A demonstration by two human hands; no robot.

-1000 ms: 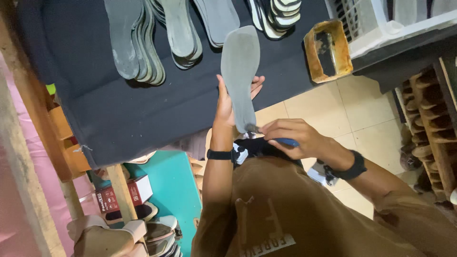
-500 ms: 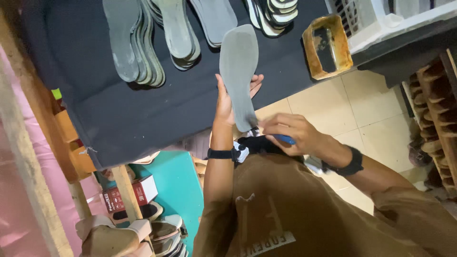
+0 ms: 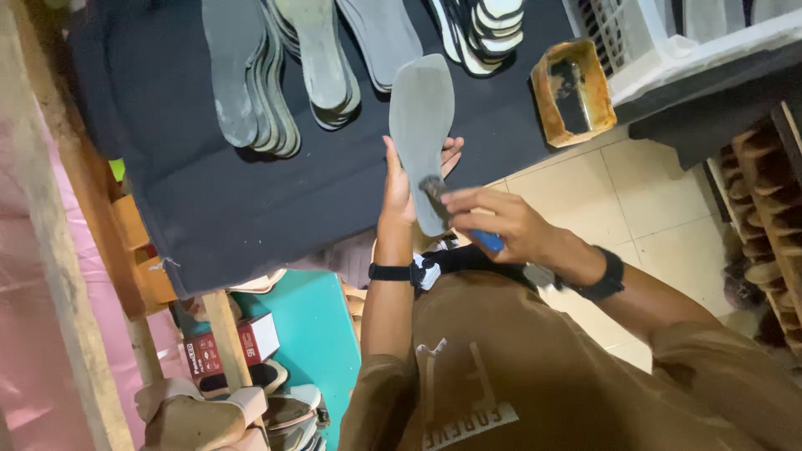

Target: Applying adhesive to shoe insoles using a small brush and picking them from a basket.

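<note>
My left hand (image 3: 403, 185) holds a grey shoe sole (image 3: 420, 125) upright from behind, over the front edge of a black-covered table (image 3: 209, 209). My right hand (image 3: 493, 224) grips a blue-handled brush (image 3: 480, 234), and its dark bristles (image 3: 434, 190) rest on the lower part of the sole. A dark band sits on each wrist.
Piles of grey soles (image 3: 251, 75) and more soles (image 3: 326, 58) lie on the table, with black-and-white ones (image 3: 489, 25) further right. A brown rectangular glue tin (image 3: 572, 90) stands by a white basket (image 3: 668, 42). Shoes and a box (image 3: 242, 342) sit under the table. A wooden rack (image 3: 769, 200) stands right.
My right hand and brush have moved up from the sole's lowest end onto its lower face. The left hand keeps the sole where it was.
</note>
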